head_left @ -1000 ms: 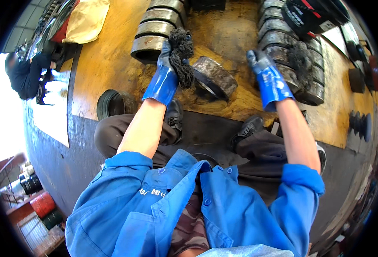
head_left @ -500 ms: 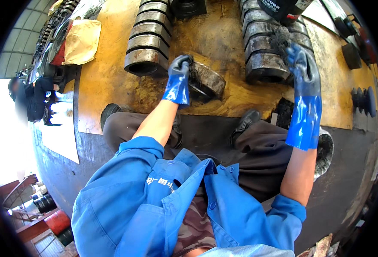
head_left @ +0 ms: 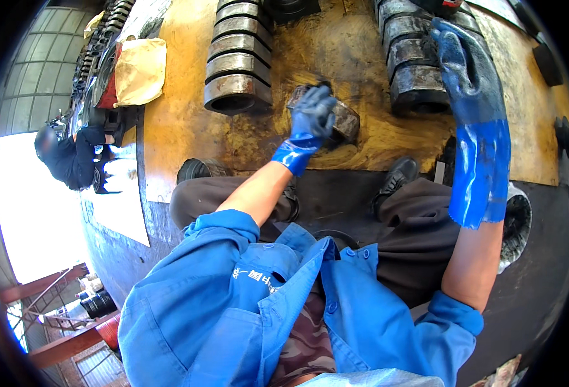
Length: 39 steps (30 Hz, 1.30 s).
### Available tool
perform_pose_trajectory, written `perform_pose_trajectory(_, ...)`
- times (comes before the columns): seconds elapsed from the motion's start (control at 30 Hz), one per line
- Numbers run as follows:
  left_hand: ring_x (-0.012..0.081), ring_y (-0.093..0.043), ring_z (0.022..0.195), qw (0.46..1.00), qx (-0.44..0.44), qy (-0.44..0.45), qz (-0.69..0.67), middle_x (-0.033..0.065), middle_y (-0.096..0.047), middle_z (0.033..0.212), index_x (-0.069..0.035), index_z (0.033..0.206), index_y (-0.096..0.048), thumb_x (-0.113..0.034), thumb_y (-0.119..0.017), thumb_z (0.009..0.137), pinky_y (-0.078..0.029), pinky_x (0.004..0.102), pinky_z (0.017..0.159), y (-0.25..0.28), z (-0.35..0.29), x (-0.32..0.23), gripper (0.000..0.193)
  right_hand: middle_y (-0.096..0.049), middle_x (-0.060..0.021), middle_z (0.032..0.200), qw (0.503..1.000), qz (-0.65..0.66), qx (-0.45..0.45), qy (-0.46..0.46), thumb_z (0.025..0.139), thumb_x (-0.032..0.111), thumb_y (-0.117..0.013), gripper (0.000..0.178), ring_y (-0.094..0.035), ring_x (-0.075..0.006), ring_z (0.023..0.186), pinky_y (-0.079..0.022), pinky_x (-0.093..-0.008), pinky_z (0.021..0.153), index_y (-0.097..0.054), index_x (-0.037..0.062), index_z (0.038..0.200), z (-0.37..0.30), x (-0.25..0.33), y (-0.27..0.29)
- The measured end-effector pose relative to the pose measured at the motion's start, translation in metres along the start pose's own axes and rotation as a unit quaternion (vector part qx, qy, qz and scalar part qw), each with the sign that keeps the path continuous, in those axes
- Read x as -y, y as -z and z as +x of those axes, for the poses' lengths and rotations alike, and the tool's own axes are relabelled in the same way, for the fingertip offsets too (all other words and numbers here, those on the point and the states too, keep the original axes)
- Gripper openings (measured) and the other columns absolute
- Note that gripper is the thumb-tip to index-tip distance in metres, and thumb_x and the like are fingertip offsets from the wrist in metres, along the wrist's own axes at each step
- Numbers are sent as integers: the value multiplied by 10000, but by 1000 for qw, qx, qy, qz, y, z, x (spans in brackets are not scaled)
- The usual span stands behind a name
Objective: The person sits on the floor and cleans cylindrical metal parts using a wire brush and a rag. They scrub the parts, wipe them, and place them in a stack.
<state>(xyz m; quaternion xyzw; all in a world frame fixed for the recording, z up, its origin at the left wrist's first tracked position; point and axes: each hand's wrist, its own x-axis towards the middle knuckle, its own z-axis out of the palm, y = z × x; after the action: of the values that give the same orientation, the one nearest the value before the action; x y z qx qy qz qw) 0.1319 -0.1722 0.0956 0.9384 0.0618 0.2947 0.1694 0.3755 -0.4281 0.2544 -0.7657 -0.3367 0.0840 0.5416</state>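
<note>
A thick, rust-stained metal ring (head_left: 346, 122) stands tilted on the stained yellow-brown board in front of me. My left hand (head_left: 313, 115), in a blue rubber glove with a grime-darkened palm, is over the ring's left part. Its fingers are bent onto the metal and cover much of it, and a small dark bit shows past the fingertips. My right hand (head_left: 466, 71), gloved the same way, reaches far forward on the right, beside a row of similar metal rings (head_left: 418, 80). Its fingers are stretched out, with nothing visible in them.
Another row of metal rings (head_left: 238, 90) lies left of centre on the board (head_left: 181, 132). Brown paper (head_left: 141, 71) lies farther left. A dark container (head_left: 442, 5) is cut off at the top. My boots are at the board's near edge. Another person (head_left: 71, 155) works at the far left.
My left hand has shifted from the ring's left edge to farther over it. My right hand has reached farther forward. The whole view has moved slightly, and the dark rag by the right row no longer shows.
</note>
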Motion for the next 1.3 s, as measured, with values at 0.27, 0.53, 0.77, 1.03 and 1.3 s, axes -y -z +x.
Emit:
perform_pose_trajectory(0.27,307,-566,1234,967,150,-200,54,89,-629,1281,-141,1006,-692,-160,-681,706,-449,480,1034,-24,-8,-20,301,-543,-168,1409,1000,-21,9,-19,1010,572,-393,681,-524,-285,1304,-401,-418,1077,-441,68,1466,11,-4,-13)
perform_pose_trajectory(0.53,381,-641,1072,998,-62,-27,-8,178,-688,1105,-78,952,-702,-129,-611,766,-511,461,938,-5,12,26,214,-545,-158,1413,997,-51,-1,-61,1006,593,-367,701,-514,-288,1316,-386,-421,1092,-431,78,1476,-8,-1,25)
perform_pose_trajectory(0.77,191,-673,905,894,-78,348,-271,91,-725,1017,-21,1058,-712,-111,-628,931,-526,320,844,-42,9,106,177,-546,-149,1416,986,-85,-3,-146,1003,611,-344,718,-504,-290,1327,-373,-424,1104,-423,86,1485,-39,-3,88)
perform_pose_trajectory(1.03,191,-653,1078,935,272,178,-144,106,-690,1202,-15,1269,-631,-113,-476,1021,-504,311,964,-34,-16,214,308,-547,-138,1420,970,-85,39,-225,1000,632,-318,737,-494,-293,1339,-358,-428,1119,-413,95,1496,-53,-9,110)
perform_pose_trajectory(1.3,193,-661,1062,870,433,223,78,104,-695,1193,-15,1273,-630,-136,-515,1005,-512,313,951,-88,-59,238,315,-623,-281,1227,988,-115,-28,-99,1037,503,-371,713,-636,-362,1107,-582,-412,859,-451,-115,1383,-55,48,66)
